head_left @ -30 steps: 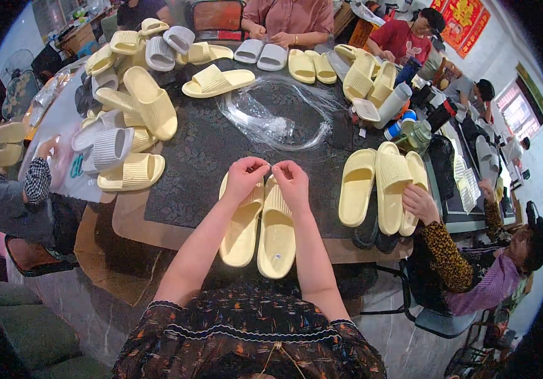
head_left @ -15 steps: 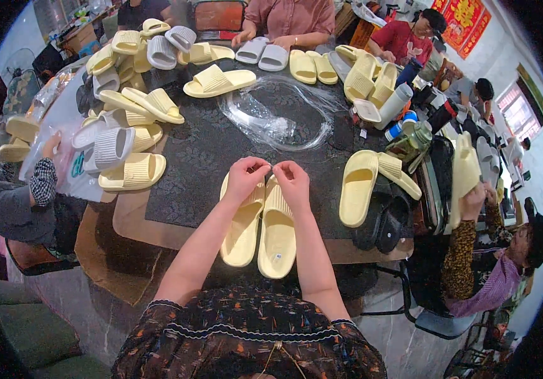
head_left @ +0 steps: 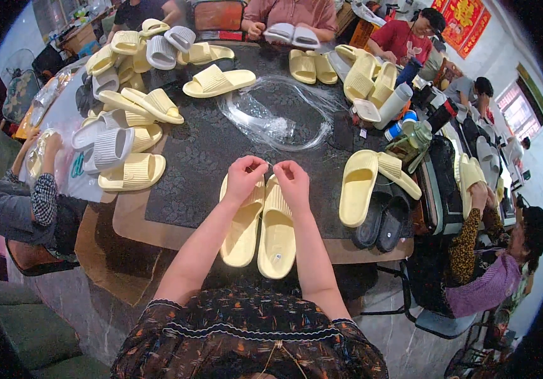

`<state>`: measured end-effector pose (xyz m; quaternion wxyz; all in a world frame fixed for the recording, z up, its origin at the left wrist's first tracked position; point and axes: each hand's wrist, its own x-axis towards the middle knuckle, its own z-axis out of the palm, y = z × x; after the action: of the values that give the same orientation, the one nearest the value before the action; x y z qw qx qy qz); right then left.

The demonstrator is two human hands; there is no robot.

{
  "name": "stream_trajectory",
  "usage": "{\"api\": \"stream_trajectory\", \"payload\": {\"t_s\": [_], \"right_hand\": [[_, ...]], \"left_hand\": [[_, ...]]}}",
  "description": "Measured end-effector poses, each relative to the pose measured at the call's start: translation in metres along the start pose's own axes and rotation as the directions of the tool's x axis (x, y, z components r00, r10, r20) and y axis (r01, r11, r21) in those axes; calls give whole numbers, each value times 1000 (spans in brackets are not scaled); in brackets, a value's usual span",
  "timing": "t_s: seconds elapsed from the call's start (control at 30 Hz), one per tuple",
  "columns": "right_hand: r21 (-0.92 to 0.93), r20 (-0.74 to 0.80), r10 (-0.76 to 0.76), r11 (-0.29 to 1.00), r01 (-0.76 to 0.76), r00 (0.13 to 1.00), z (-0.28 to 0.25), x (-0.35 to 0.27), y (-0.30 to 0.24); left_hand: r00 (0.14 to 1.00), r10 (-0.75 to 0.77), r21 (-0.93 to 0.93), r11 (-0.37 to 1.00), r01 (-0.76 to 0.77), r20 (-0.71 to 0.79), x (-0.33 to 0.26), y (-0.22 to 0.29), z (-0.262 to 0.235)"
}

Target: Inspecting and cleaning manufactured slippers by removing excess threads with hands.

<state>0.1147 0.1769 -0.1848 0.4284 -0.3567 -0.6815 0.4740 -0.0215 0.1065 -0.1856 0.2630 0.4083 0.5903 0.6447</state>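
A pair of pale yellow slippers stands side by side at the table's near edge: the left slipper [head_left: 241,234] and the right slipper [head_left: 278,237], with a small label on its insole. My left hand [head_left: 246,178] is over the left slipper's ribbed strap, fingertips pinched together. Close beside it, my right hand [head_left: 291,179] pinches above the right slipper's strap. Something tiny and pale shows between the two sets of fingertips, too small to name. Beyond my hands lies a loose bundle of clear plastic strands [head_left: 271,129] on the dark tabletop [head_left: 189,158].
More yellow slippers [head_left: 358,189] and black slippers [head_left: 393,221] sit to the right. A heap of yellow and grey slippers [head_left: 117,146] fills the left side. Bottles [head_left: 395,104] stand at the right rear. Several people work around the table, one holding grey slippers [head_left: 292,35] opposite.
My hands stay almost still over the slippers. Across the table, a person has lifted the grey pair off the tabletop. The person at right has shifted the yellow slippers they hold.
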Motion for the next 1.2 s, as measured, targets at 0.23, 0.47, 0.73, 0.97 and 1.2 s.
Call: {"api": "stream_trajectory", "payload": {"t_s": [0.23, 0.47, 0.73, 0.97, 1.2], "right_hand": [[128, -8, 56, 990, -55, 998, -1, 0, 2], [115, 14, 94, 989, -95, 995, -1, -1, -5], [156, 14, 58, 986, -59, 998, -2, -1, -3], [94, 35, 60, 994, -63, 998, 0, -1, -6], [114, 41, 55, 992, -60, 998, -2, -1, -8]], "left_hand": [[1000, 6, 19, 1000, -6, -21, -2, 1, 3], [1000, 29, 32, 999, -29, 5, -3, -1, -1], [996, 85, 124, 989, -81, -28, -5, 7, 2], [999, 35, 84, 996, -34, -7, -3, 1, -1], [995, 100, 135, 986, -101, 14, -3, 8, -1]]}}
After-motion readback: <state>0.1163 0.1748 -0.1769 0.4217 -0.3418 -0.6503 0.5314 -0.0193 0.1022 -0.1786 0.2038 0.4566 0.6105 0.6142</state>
